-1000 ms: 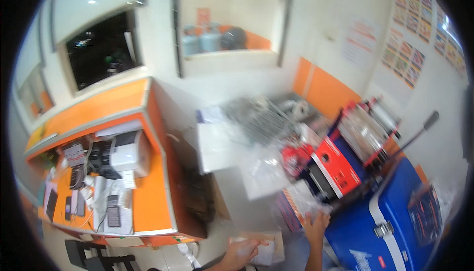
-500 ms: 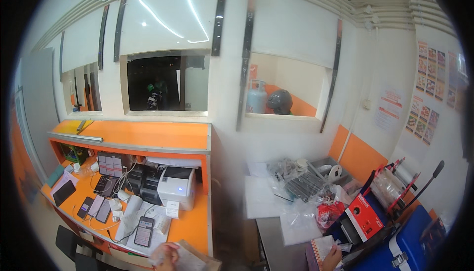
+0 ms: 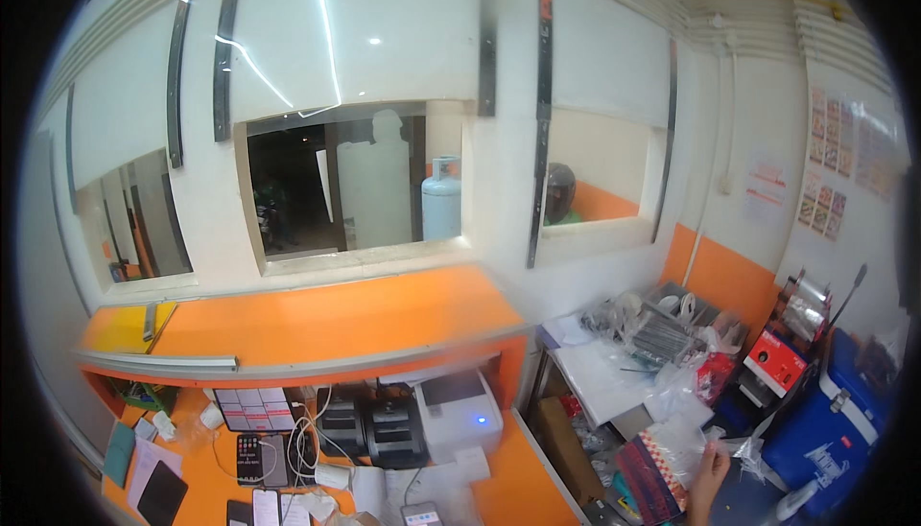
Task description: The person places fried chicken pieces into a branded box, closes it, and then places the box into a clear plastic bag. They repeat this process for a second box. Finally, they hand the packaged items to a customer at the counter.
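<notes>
My right hand (image 3: 708, 480) is at the lower right, fingers closed at the edge of a paper bag (image 3: 654, 476) with a checkered orange-and-white strip and a dark purple-red side. Clear plastic (image 3: 679, 442) shows at the bag's top; whether it belongs to the bag I cannot tell. My left hand does not show. Nearest the lower edge on the orange desk (image 3: 537, 459) lie phones (image 3: 267, 507), crumpled white paper (image 3: 312, 504) and a phone (image 3: 420, 514) on paper sheets.
A white label printer (image 3: 459, 416), black printers (image 3: 369, 435) and a laptop (image 3: 254, 411) stand under the orange shelf (image 3: 317, 315). Right of it, a side table (image 3: 600, 373) bears plastic bags (image 3: 662, 339). Beyond stand a red-fronted sealing machine (image 3: 775, 361) and a blue cooler (image 3: 815, 440).
My view has turned left and come closer to the desk. My left hand, earlier at the desk's front beside brown paper, has left view. My right hand still has the checkered bag.
</notes>
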The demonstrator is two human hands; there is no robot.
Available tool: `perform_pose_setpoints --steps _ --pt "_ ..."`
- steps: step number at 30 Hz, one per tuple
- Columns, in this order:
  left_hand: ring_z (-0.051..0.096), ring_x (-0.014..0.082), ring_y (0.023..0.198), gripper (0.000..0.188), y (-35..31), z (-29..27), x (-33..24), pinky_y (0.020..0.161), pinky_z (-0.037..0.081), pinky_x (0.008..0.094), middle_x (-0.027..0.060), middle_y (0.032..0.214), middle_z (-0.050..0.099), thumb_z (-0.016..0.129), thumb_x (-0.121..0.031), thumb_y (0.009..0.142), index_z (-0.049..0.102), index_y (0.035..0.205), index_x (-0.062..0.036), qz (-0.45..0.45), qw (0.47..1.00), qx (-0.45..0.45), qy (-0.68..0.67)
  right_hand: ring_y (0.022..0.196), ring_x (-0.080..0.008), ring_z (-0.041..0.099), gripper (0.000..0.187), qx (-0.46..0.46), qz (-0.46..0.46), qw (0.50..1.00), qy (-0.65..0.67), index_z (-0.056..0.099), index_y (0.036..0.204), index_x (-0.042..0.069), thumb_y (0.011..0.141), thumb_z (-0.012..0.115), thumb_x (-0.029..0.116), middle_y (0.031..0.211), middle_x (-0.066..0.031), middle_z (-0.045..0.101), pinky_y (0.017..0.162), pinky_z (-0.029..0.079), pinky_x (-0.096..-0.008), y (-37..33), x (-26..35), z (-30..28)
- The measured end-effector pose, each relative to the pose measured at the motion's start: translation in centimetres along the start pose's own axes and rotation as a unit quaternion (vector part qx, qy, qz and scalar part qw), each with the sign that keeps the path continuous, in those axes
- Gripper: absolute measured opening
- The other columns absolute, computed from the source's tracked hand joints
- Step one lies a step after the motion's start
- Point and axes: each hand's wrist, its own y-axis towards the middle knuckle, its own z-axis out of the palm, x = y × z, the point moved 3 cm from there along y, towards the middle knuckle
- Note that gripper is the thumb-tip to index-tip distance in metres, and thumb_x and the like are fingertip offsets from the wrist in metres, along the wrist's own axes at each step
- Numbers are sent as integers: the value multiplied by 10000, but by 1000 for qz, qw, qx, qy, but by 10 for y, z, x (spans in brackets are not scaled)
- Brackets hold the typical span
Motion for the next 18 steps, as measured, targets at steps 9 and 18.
perform_pose_setpoints --steps 9,18 --pt "276 49 512 323 79 -58 -33 516 244 199 -78 571 310 396 -349 1027 475 823 -111 13 1000 27 9 873 -72 492 154 172 -6 976 132 602 988 25 973 540 166 940 -1 573 781 389 -224 -39 160 164" --pt "273 57 506 307 101 -66 -42 501 226 210 -67 560 314 412 -353 1020 527 937 -81 -8 1000 -11 20 880 -74 523 223 274 -7 941 199 604 1054 -20 970 548 179 956 -15 610 788 418 -251 -70 235 267"
